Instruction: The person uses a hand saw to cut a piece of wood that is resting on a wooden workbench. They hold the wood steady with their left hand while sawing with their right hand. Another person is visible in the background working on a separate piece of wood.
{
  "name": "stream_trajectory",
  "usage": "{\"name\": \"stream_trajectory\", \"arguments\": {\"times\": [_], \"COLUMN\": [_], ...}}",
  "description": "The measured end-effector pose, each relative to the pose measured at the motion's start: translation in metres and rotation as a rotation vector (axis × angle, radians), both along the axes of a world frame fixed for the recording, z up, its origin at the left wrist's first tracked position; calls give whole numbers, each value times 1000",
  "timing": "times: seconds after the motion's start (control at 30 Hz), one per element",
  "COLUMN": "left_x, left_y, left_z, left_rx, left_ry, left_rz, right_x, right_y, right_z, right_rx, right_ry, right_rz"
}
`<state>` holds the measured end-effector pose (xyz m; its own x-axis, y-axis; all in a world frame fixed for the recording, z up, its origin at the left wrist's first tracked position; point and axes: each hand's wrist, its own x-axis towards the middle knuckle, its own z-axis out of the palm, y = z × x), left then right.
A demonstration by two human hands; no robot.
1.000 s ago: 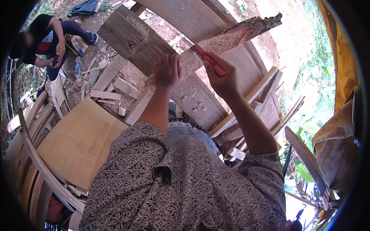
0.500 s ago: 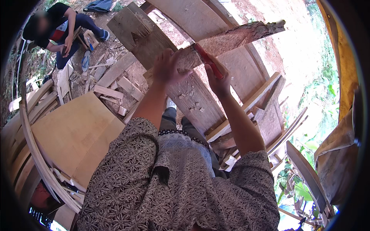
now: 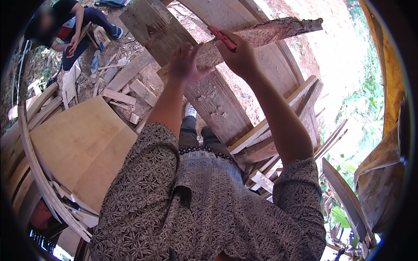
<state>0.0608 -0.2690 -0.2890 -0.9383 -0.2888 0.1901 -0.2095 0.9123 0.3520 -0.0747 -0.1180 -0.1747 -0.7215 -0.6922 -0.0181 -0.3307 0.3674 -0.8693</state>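
Note:
A rough board with a dark bark edge lies slantwise across a thick, weathered plank. My left hand rests on the board's near-left part, fingers spread, with the thumb pointing right. In my right hand is a red-handled tool, gripped just above the board, to the right of the left hand. Its far end points up and left. The tool's working end is hard to make out, so I cannot tell its exact kind. Small wood chips lie on the weathered plank below.
At upper left a person sits on the ground among offcuts, beside a blue sandal. A broad plywood sheet and curved wood strips lie left of me. Stacked timbers stand at right, near a yellow tarp.
My right hand has moved up and slightly left along the board, turning the red-handled tool so that its handle lies flatter. The left hand stays on the board.

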Motion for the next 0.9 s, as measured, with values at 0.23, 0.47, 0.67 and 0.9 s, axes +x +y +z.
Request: {"name": "stream_trajectory", "arguments": {"times": [0.23, 0.47, 0.67, 0.9], "left_x": [-3, 22, 28, 28], "left_y": [-2, -20, -26, -28], "left_z": [8, 7, 4, 12], "left_rx": [79, 4, 35, 90], "left_ry": [14, 41, -5, -117], "left_rz": [-14, 26, 54, 58], "right_x": [4, 32, 51, 57], "right_y": [-16, -35, -14, 3], "right_z": [10, 9, -1, -8], "right_rx": [16, -19, 29, -53], "right_ry": [39, 1, -3, 1], "right_rz": [-95, -139, -121, -94]}}
